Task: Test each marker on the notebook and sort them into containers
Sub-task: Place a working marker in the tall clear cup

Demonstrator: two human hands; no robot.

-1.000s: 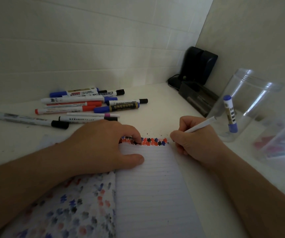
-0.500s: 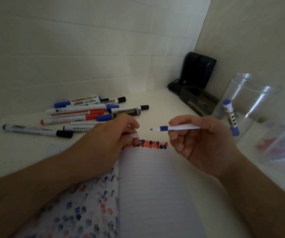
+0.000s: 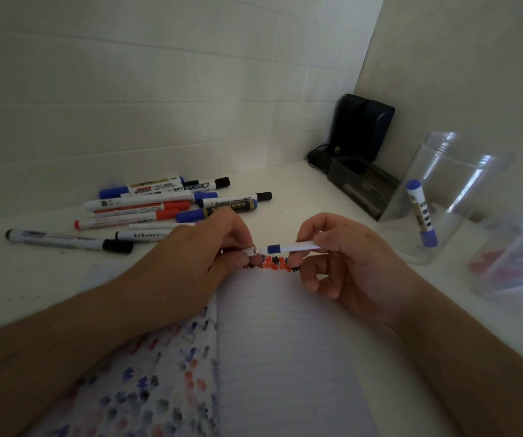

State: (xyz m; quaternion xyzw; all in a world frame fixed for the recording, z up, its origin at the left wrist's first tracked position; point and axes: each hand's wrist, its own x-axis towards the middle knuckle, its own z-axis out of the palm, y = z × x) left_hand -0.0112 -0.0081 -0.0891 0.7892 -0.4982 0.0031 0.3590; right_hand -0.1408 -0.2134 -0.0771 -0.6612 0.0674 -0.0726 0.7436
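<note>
My right hand [image 3: 348, 263] holds a thin white marker with a blue band [image 3: 291, 247] level above the open notebook [image 3: 285, 357]. My left hand [image 3: 197, 260] pinches the white cap [image 3: 250, 250] right at the marker's tip. Red, blue and black test marks [image 3: 274, 263] run along the top of the lined page. A clear jar [image 3: 452, 197] at the right holds one blue-capped marker [image 3: 420, 212]. Several markers [image 3: 159, 209] lie in a pile at the back left.
A second clear container [image 3: 518, 260] with reddish things inside stands at the far right. A black device [image 3: 361, 130] and a dark tray [image 3: 364, 187] sit in the back corner. The left notebook page [image 3: 146, 392] is covered with coloured marks. White walls close in behind and right.
My right hand lifted the marker off the page and turned it level. My left hand left the notebook and brought the cap up to the marker's tip.
</note>
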